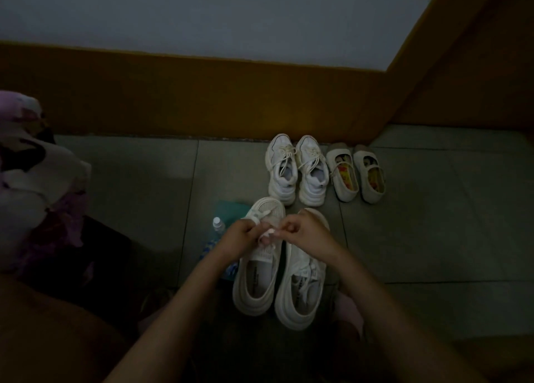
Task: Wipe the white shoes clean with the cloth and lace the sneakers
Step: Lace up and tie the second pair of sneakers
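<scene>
Two white sneakers stand side by side on the tiled floor in front of me, toes pointing away. Over the lace area of the left sneaker (255, 278), my left hand (241, 239) and my right hand (303, 234) each pinch a piece of its white lace (270, 232). The right sneaker (300, 290) lies partly under my right wrist, its laces loose across the tongue. A teal cloth (231, 208) lies on the floor just beyond my left hand, half hidden by the left sneaker's toe.
A second laced white sneaker pair (296, 170) and a pair of cream strap shoes (357, 173) stand by the orange skirting. A small plastic bottle (218, 224) stands left of my hands. Patterned fabric (34, 180) is piled at far left. The scene is dim.
</scene>
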### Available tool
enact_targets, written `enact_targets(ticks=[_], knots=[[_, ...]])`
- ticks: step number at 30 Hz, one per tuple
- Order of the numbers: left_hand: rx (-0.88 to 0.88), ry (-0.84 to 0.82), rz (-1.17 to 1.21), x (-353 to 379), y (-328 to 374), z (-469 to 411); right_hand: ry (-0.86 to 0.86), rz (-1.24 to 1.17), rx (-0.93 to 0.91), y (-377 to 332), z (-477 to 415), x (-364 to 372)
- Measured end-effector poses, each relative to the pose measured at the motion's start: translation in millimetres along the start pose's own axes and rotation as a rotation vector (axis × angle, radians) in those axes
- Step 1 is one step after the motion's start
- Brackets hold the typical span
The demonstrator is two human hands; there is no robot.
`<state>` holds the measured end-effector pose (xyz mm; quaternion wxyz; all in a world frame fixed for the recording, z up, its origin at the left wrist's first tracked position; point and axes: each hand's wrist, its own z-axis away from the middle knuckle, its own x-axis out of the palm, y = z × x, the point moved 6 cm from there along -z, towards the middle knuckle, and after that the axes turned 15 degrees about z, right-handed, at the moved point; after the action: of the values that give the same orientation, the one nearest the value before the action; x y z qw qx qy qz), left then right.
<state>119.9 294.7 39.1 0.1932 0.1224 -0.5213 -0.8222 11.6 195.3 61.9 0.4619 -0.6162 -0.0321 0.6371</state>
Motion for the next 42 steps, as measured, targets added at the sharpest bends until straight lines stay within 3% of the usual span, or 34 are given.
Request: enact_targets(ticks=[4, 9, 17, 19, 23, 30, 38, 40, 42], knots=[[0.012, 0.017, 0.134, -4, -2, -1, 0.118, 0.013, 0.031, -3, 13, -11], [-0.016, -0.047, 0.146, -3, -9, 0, -0.261, -0.005, 0.053, -18, 39, 21], [0.234, 0.042, -0.225, -5, 5, 5, -0.430, -0.174, 0.345, -8, 45, 24], [0.260, 0.084, -0.225, -5, 5, 7, -0.381, -0.192, 0.395, -3, 41, 20], [0.233, 0.139, -0.063, -4, 7, 11, -0.101, -0.190, 0.333, -1, 23, 11], [0.174, 0.142, 0.158, -6, 6, 15, -0.136, -0.507, 0.281, -19, 8, 23], [0.177, 0.148, 0.203, -7, 6, 18, 0.026, -0.293, 0.279, -8, 8, 17], [0.167, 0.153, 0.203, -9, 2, 18, 0.047, -0.075, 0.248, -6, 8, 11], [0.161, 0.143, 0.192, -8, 1, 18, 0.111, 0.346, 0.191, -6, 9, 1]])
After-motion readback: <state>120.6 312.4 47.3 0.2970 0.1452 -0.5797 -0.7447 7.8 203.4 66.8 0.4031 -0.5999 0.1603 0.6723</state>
